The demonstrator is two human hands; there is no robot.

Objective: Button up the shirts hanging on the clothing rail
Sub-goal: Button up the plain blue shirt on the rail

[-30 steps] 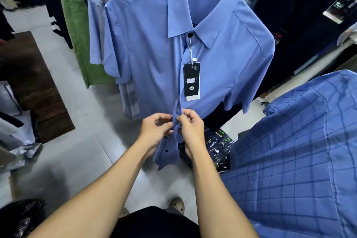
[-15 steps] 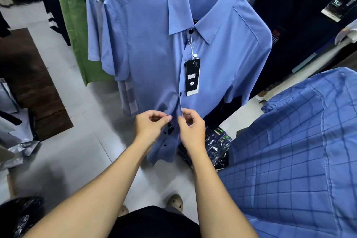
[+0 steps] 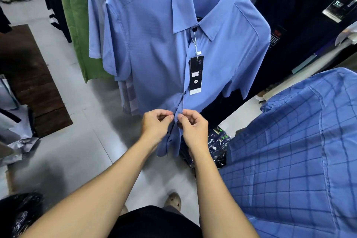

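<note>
A plain blue short-sleeved shirt hangs on a black hanger in front of me, with dark buttons down its placket. A black price tag dangles from a string at its chest. My left hand pinches the left edge of the placket low on the shirt. My right hand pinches the right edge directly opposite, fingertips almost touching those of the left. Below my hands the two front edges hang apart, and dark buttons show on the loose flap.
More shirts hang behind: a pale blue one and a green one. A blue checked shirt fills the lower right. Packaged clothes lie on the floor beneath. A dark wooden platform is at left.
Both hands stayed pinched on the placket at about the same height. The shirt's open lower edges have drawn closer together at my fingertips.
</note>
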